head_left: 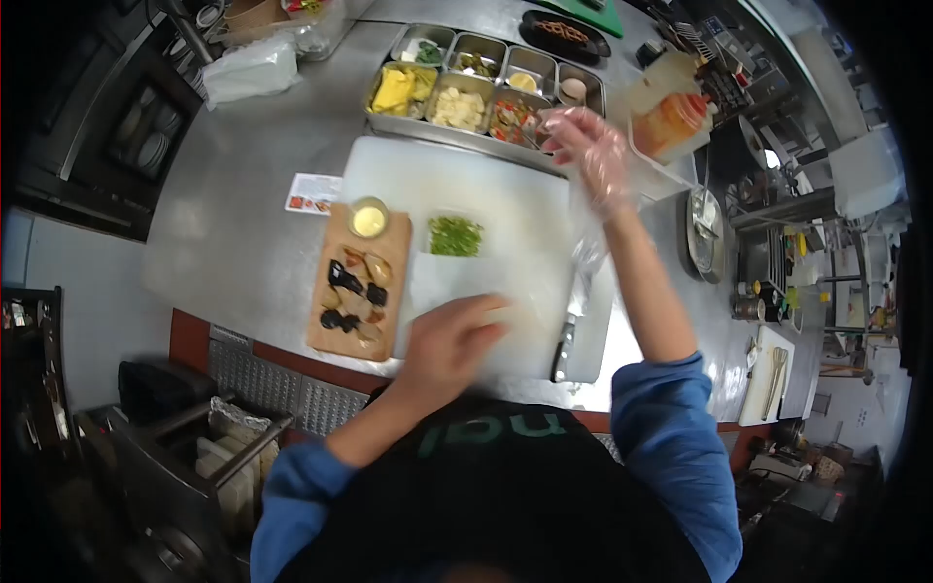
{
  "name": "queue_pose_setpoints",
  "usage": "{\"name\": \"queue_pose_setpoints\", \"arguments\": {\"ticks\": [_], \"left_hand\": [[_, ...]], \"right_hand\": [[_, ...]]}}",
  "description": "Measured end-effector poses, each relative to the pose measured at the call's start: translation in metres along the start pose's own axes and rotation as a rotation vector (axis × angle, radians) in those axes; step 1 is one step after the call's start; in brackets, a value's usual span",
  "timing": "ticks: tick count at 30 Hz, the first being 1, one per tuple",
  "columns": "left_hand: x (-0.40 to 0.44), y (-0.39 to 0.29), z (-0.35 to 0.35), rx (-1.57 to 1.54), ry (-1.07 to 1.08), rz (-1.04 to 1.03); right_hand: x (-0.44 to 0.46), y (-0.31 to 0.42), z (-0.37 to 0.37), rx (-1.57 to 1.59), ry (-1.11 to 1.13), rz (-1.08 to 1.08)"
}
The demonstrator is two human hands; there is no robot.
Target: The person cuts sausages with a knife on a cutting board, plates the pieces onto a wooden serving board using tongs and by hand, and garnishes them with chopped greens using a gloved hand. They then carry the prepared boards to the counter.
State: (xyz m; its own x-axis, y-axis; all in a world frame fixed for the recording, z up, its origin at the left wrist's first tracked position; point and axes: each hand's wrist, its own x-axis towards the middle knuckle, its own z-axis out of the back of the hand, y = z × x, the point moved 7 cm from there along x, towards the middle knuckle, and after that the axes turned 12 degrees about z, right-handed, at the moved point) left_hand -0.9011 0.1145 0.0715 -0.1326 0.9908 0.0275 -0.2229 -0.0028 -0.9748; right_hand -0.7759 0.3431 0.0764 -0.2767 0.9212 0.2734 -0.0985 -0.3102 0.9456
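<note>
My right hand wears a loose clear plastic glove. It hovers at the near right edge of the metal tray of topping pans, fingers apart, with nothing visible in them. My bare left hand is slightly blurred over the near part of the white cutting board; its fingers are loosely bent, thumb apart, and it looks unladen. Chopped green herbs sit on the board beyond it. Left of them, a wooden board carries dark and pale food pieces and a small cup of pale yellow sauce.
A knife lies along the cutting board's right side. Orange-red sauce fills a container at right. A black dish stands behind the pans. A printed card lies left, with a white plastic bag farther back.
</note>
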Motion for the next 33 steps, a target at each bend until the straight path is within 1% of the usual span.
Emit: {"name": "queue_pose_setpoints", "arguments": {"ticks": [1,2,3,4,5,6,7,9,10,11,13,14,15,16,17,19,20,21,22,23,24,26,27,29,30,31,33], "left_hand": [[-0.017,0.019,0.043,0.004,-0.179,0.008],[-0.038,0.039,0.086,0.03,-0.342,0.179],[-0.058,0.055,0.128,0.112,-0.518,0.228],[-0.085,0.09,0.166,0.077,-0.73,0.301],[-0.109,0.114,0.191,-0.041,-0.798,0.447],[-0.134,0.136,0.211,-0.005,-0.859,0.507],[-0.163,0.162,0.227,0.033,-0.926,0.567],[-0.221,0.213,0.239,0.284,-0.991,0.547],[-0.245,0.229,0.231,0.307,-0.971,0.635],[-0.273,0.243,0.221,0.331,-0.948,0.727],[-0.366,0.302,0.195,0.302,-0.818,1.043],[-0.417,0.332,0.176,-0.038,-0.866,1.29],[-0.478,0.362,0.143,-0.403,-0.894,1.508],[-0.464,0.362,0.142,-0.158,-0.675,1.163],[-0.458,0.348,0.138,0.046,-0.529,0.779],[-0.449,0.342,0.131,0.467,-0.467,1.137],[-0.46,0.315,0.118,0.658,-0.384,1.31],[-0.451,0.318,0.129,0.657,-0.375,1.312],[-0.47,0.343,0.138,0.121,-0.465,1.527],[-0.478,0.36,0.131,-0.444,-0.534,1.67],[-0.444,0.342,0.138,-0.405,-0.607,1.599],[-0.342,0.281,0.153,-0.317,-0.735,1.45],[-0.336,0.285,0.157,-0.316,-0.745,1.445],[-0.333,0.29,0.166,-0.325,-0.816,1.443],[-0.328,0.287,0.165,-0.328,-0.8,1.406],[-0.324,0.287,0.163,-0.326,-0.805,1.42],[-0.328,0.285,0.155,-0.316,-0.773,1.457]], "right_hand": [[0.025,-0.002,0.003,-0.089,0.02,-0.028],[0.051,-0.004,0.008,-0.221,0.046,-0.007],[0.074,-0.01,0.012,-0.355,0.073,0.007],[0.099,-0.019,0.014,-0.364,0.075,0.005],[0.125,-0.03,0.012,-0.544,0.133,-0.005],[0.148,-0.043,0.008,-0.719,0.196,-0.011],[0.171,-0.061,0.001,-0.718,0.214,-0.005],[0.209,-0.08,-0.038,-0.888,0.415,0.361],[0.219,-0.095,-0.057,-0.887,0.487,0.214],[0.227,-0.101,-0.078,-1.056,0.551,0.232],[0.234,-0.114,-0.109,-1.212,0.655,0.256],[0.243,-0.135,-0.117,-1.2,0.67,0.257],[0.254,-0.167,-0.126,-1.333,0.794,0.298],[0.258,-0.184,-0.135,-1.468,0.92,0.339],[0.266,-0.194,-0.135,-1.462,0.934,0.336],[0.264,-0.201,-0.14,-1.273,1.113,0.303],[0.276,-0.226,-0.125,-1.079,1.052,0.101],[0.279,-0.226,-0.124,-1.225,1.04,0.195],[0.277,-0.222,-0.121,-1.214,0.992,0.2],[0.275,-0.216,-0.119,-1.204,0.94,0.207],[0.272,-0.213,-0.121,-1.247,0.926,0.194],[0.265,-0.204,-0.128,-1.313,0.934,0.163],[0.269,-0.201,-0.131,-1.307,0.932,0.173],[0.272,-0.218,-0.127,-1.376,1.103,0.049],[0.276,-0.225,-0.128,-1.345,1.148,0.029],[0.276,-0.228,-0.133,-1.432,1.228,0.073],[0.266,-0.229,-0.134,-1.473,1.118,0.193]]}}
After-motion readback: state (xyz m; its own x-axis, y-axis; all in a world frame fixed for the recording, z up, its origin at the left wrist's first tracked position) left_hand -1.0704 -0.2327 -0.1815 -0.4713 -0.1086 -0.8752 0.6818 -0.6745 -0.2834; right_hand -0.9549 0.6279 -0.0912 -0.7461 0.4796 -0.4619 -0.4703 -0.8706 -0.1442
